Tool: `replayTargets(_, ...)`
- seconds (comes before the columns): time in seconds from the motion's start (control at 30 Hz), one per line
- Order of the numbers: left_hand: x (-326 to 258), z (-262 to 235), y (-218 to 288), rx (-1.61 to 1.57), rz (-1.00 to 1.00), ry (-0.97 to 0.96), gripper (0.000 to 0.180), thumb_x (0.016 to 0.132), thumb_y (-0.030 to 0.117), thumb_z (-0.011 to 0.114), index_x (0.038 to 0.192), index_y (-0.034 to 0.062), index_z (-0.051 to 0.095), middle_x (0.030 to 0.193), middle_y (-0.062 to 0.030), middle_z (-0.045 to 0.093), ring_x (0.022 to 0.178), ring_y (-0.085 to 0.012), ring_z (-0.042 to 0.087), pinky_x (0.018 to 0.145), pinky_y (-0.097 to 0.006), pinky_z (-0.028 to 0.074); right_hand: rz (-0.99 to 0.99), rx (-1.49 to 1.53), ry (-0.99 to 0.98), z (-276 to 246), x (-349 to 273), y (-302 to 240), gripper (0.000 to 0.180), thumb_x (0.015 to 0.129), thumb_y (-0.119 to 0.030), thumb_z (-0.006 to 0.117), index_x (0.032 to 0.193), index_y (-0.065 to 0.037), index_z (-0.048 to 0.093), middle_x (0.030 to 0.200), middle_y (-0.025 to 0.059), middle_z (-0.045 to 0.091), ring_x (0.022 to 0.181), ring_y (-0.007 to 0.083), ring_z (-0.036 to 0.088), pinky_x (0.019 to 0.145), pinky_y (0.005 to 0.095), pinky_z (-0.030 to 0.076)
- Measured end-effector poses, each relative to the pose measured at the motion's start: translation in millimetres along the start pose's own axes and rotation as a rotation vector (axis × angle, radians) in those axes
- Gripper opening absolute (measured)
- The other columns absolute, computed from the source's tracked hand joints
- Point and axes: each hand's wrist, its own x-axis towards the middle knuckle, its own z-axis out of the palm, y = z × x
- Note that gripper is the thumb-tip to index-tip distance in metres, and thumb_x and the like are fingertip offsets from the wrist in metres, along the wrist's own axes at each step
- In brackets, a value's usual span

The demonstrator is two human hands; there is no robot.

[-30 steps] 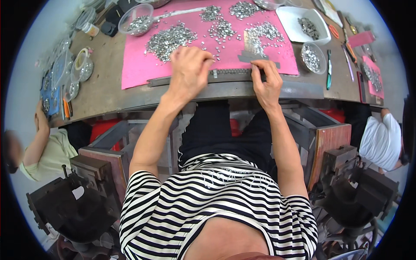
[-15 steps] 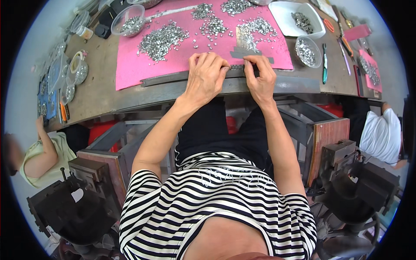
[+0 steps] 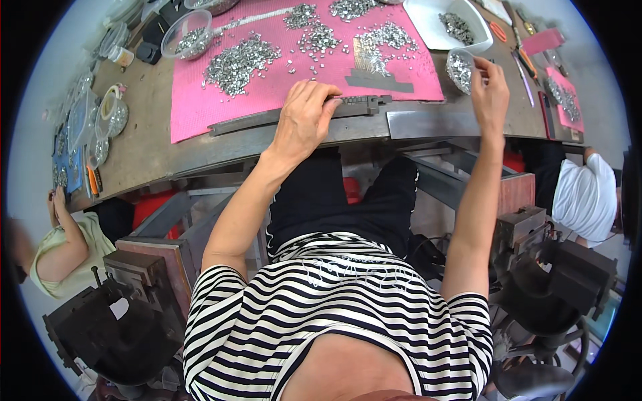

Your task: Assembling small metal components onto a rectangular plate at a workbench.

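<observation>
1. Since half a second ago, the right hand (image 3: 490, 90) has left the long metal bar (image 3: 294, 115) and swung out to the small clear bowl (image 3: 461, 67) of silver bits at the right end of the pink mat (image 3: 200, 100).
2. Its fingers curl at the bowl's rim; whether they pinch anything I cannot tell.
3. Left hand (image 3: 304, 120) stays flat on the bar, fingers spread, pressing and not clenched.
4. That bar lies along the near edge of the table (image 3: 147, 150), just below the mat.
5. Heaps of small metal pieces (image 3: 237, 60) lie scattered across the mat.
</observation>
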Motion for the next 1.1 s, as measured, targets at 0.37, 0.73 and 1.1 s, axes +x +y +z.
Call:
replayTargets(0.37,-9,4,2,0.226,-0.006,0.076,0.02,0.083,0.018,0.078,0.097,0.0079,0.068,0.089,-0.0052,0.065,0.087,-0.0258,0.06,0.092,-0.043,0.041,-0.033,-0.124,-0.316,3,15,35,0.018,0.085,-0.015,0.068,0.091,0.002,0.072,0.085,0.0191,0.071,0.083,0.0357,0.07,0.077,0.0432,0.053)
replayTargets(0.73,-14,2,-1,0.066,0.0,0.228,0.015,0.085,0.01,0.076,0.097,0.0078,0.068,0.093,-0.0056,0.067,0.087,-0.0247,0.062,0.084,-0.038,0.043,-0.117,0.074,-0.075,8,-1,-15,0.009,0.089,-0.006,0.069,0.096,-0.001,0.071,0.086,0.0119,0.069,0.075,0.0215,0.067,0.07,0.0311,0.053)
replayTargets(1.1,-18,3,1,0.057,-0.002,0.232,0.012,0.086,0.009,0.075,0.095,0.0073,0.068,0.092,-0.0058,0.067,0.084,-0.0251,0.061,0.083,-0.039,0.043,-0.04,0.292,-0.2,46,-62,-51,0.01,0.087,-0.003,0.069,0.097,-0.002,0.072,0.088,0.014,0.065,0.075,0.0292,0.066,0.069,0.0372,0.052)
